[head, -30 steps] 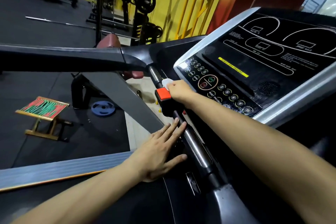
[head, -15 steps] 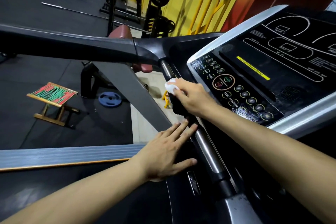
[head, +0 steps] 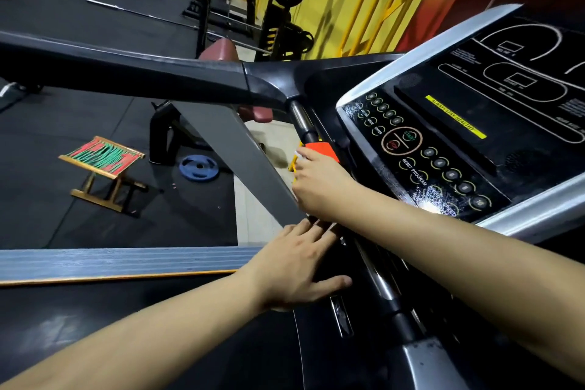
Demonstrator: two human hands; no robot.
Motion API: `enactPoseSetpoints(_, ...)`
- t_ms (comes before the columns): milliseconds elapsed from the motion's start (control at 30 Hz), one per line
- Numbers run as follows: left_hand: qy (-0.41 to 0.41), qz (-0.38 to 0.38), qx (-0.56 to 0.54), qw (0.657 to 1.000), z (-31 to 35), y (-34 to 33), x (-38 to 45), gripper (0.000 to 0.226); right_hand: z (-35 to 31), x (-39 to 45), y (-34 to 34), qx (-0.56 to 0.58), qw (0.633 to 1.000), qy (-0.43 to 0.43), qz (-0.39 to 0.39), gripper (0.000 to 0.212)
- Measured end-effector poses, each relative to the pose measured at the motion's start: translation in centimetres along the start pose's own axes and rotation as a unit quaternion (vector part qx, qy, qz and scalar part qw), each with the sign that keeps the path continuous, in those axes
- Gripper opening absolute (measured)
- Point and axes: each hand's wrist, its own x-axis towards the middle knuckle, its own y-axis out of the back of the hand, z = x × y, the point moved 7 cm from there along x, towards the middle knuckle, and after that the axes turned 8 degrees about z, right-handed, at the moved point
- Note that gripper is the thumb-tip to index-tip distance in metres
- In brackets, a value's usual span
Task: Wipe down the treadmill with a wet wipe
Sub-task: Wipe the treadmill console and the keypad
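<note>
Fingers of the left hand (head: 294, 266) lie straight and flat on the treadmill's (head: 196, 77) dark surface, their tips just under the right hand's grip. The right hand (head: 319, 187) curls round the metal handlebar (head: 376, 279), which runs from near right to far left. Only a white sliver of wet wipe (head: 297, 153) shows at the grip's far edge, beside the orange clip (head: 319, 147).
</note>
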Motion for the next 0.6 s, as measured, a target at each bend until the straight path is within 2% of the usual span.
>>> enactPoseSetpoints(100, 0.016, -0.004, 0.000, 1.000, 0.3, -0.2, -0.1, 0.083, -0.9, -1.5, 0.3, -0.006, 0.998, 0.043, 0.042, 0.031)
enactPoseSetpoints(167, 0.027, -0.027, 0.001, 0.999, -0.1, -0.9, 0.0, 0.093, -0.9, -2.2, 1.9, 0.031, 0.987, 0.060, 0.147, 0.034)
enactPoseSetpoints(233, 0.022, -0.023, -0.012, 0.999, -0.3, -1.2, 0.0, 0.096, 0.7, -3.8, 4.3, 0.091, 0.957, 0.018, 0.273, 0.031)
enactPoseSetpoints(300, 0.010, -0.017, -0.039, 0.999, -0.2, -1.2, 0.0, 0.093, 3.9, -5.3, 5.3, 0.139, 0.927, -0.086, 0.338, 0.026)
enactPoseSetpoints(333, 0.008, -0.019, -0.052, 0.998, 0.0, -1.1, 0.0, 0.094, 5.8, -5.8, 4.9, 0.171, 0.917, -0.155, 0.327, 0.027)
enactPoseSetpoints(400, 0.006, -0.018, -0.069, 0.997, 0.2, -0.8, -0.1, 0.097, 8.2, -6.3, 2.5, 0.279, 0.895, -0.266, 0.225, 0.028)
enactPoseSetpoints(433, 0.005, -0.015, -0.072, 0.997, 0.2, -0.7, -0.1, 0.099, 8.5, -6.5, 1.6, 0.334, 0.876, -0.297, 0.180, 0.029)
enactPoseSetpoints(500, 0.001, -0.014, -0.068, 0.998, 0.2, -0.6, 0.0, 0.099, 8.2, -6.8, 1.3, 0.377, 0.858, -0.311, 0.159, 0.031)
enactPoseSetpoints(600, -0.001, -0.015, -0.062, 0.998, 0.2, -0.6, -0.1, 0.099, 7.4, -7.7, 1.3, 0.287, 0.899, -0.312, 0.111, 0.020)
